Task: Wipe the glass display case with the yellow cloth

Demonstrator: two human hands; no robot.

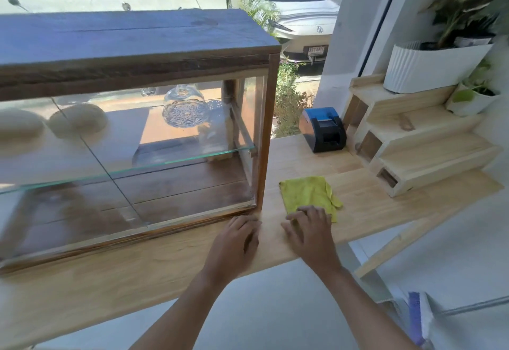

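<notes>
I am laying my right hand (309, 227), fingers (303, 213) flat and gripping nothing, on the near edge of the yellow cloth (308, 194), apparently to gather it; my left hand (238, 236) is resting loosely open by the glass display case (137, 140), whose corner is sitting just beside the cloth on the counter (358, 198).

A wood-framed glass display case (132, 140) stands on the light wooden surface (385, 198), toward its left end. A folded yellow microfibre cloth (307, 194) lies flat just right of the case's front right corner. The right hand (309, 232) rests on the cloth's near edge, fingers (305, 213) extended. The left hand (237, 239) lies near the surface's front edge, touching the case's corner. A black-and-blue receipt printer (323, 129) stands at the rear edge, beside pale wooden stepped shelves (421, 140).
</notes>
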